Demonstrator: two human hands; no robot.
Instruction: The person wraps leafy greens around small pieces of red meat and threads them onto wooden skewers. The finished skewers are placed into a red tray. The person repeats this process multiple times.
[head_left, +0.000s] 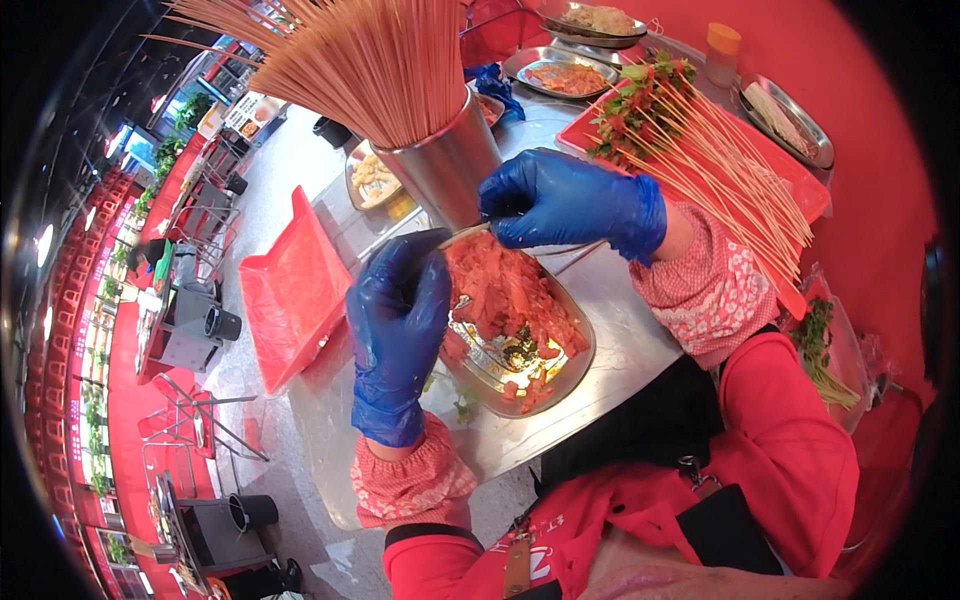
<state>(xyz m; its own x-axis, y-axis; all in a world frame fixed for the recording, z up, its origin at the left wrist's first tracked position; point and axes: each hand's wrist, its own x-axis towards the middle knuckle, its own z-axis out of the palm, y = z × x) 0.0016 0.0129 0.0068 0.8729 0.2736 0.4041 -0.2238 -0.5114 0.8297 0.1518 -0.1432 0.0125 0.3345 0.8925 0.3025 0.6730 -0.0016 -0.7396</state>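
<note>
My left hand (405, 322), in a blue disposable glove, pinches one end of a thin pale strip (461, 237). My right hand (551, 199), gloved alike, has its fingertips closed on the other end. The strip spans the gap above an oval metal tray (581, 382); its material is hard to tell. Red marinated raw meat slices (502, 292) are heaped in the tray's far part, with oily liquid and dark seasoning nearer me. Just beyond my hands stands a metal cylinder (442, 169) packed with bamboo skewers (367, 75).
A red tray (795, 187) at right holds skewers with green herbs and red meat. An angled red tray (296, 289) stands left. Metal dishes of food (566, 77) sit behind; loose herbs (817, 337) lie right. The steel table's edge (517, 465) is near my body.
</note>
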